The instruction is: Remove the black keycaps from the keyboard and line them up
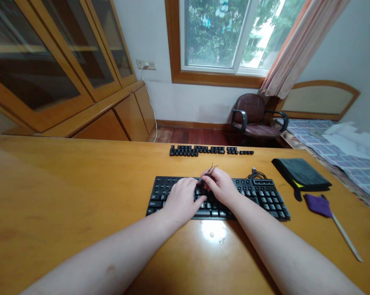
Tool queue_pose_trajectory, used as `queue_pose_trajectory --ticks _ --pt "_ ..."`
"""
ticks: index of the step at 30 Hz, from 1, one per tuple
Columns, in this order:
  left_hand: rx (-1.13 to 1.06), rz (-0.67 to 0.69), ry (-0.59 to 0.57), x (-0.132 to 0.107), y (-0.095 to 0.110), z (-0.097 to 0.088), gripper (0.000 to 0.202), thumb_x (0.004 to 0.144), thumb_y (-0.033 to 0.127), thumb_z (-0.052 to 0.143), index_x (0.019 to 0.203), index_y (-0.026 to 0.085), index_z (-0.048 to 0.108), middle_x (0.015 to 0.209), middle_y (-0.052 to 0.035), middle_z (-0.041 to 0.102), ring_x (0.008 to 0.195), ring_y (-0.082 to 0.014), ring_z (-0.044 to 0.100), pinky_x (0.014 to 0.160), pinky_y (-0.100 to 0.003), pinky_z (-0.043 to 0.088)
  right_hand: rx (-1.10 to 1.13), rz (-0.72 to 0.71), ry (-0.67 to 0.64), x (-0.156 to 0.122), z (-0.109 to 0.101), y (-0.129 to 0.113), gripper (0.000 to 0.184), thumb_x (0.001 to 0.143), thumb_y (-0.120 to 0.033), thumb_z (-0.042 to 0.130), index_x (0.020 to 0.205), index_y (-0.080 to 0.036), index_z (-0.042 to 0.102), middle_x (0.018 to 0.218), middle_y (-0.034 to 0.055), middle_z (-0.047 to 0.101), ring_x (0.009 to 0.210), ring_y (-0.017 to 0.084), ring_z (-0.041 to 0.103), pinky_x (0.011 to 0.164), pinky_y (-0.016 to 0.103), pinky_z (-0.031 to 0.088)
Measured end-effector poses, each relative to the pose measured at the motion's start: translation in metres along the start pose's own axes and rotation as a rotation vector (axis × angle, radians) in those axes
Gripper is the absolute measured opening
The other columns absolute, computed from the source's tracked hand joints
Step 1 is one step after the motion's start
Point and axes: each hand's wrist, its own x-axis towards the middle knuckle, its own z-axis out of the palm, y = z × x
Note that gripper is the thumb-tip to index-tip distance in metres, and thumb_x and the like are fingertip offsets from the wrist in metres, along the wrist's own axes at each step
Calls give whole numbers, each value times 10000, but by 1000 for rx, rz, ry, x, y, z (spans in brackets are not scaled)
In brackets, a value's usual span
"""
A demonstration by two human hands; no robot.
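A black keyboard (211, 213) lies in front of me, with some of its keys hidden under my hands. My left hand (181, 196) rests over its left-middle part, thumb spread away from the fingers; its fingertips reach a dark area beside the other hand and are partly hidden. Pinched in my right hand (220, 186) is a wire keycap puller (213, 168), its two thin hooked ends pointing up and away from me. Whether a keycap sits between the two hands I cannot make out.
Rows of loose black keycaps (183, 151) line the table's far edge. A coiled cable (258, 175) lies behind the keyboard. To the right are a dark folded cloth (301, 174) and a purple-headed brush (318, 205) with a pale handle. Beyond stands an office chair (251, 108).
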Motion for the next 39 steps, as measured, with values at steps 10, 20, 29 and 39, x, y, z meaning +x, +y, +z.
queue_pose_trajectory --ticks 10,20,29,39 --pt "-17 -7 24 1 -1 1 242 781 236 545 1011 169 580 996 -77 624 957 -231 554 873 -391 441 -215 -202 -246 -1 1 -5 209 880 -338 467 891 -196 620 850 60 668 807 181 608 752 299 450" --pt "-3 47 41 1 -7 4 200 814 251 553 975 179 647 1064 -71 650 1031 -217 555 945 -389 425 -61 52 -98 1 2 3 185 882 -315 462 799 -193 574 762 37 694 719 172 642 678 284 464" --pt "-27 49 56 3 -7 3 170 789 265 595 916 175 665 1028 -68 659 1008 -219 562 922 -381 443 58 107 -86 3 6 7 209 885 -329 460 756 -201 562 706 16 692 686 164 645 677 283 475" --pt "-18 67 49 3 -10 5 244 787 216 575 1016 161 636 1074 -74 646 1044 -222 540 945 -382 430 -351 -176 -81 -9 7 0 253 899 -337 417 865 -170 604 828 108 691 772 225 648 705 328 471"
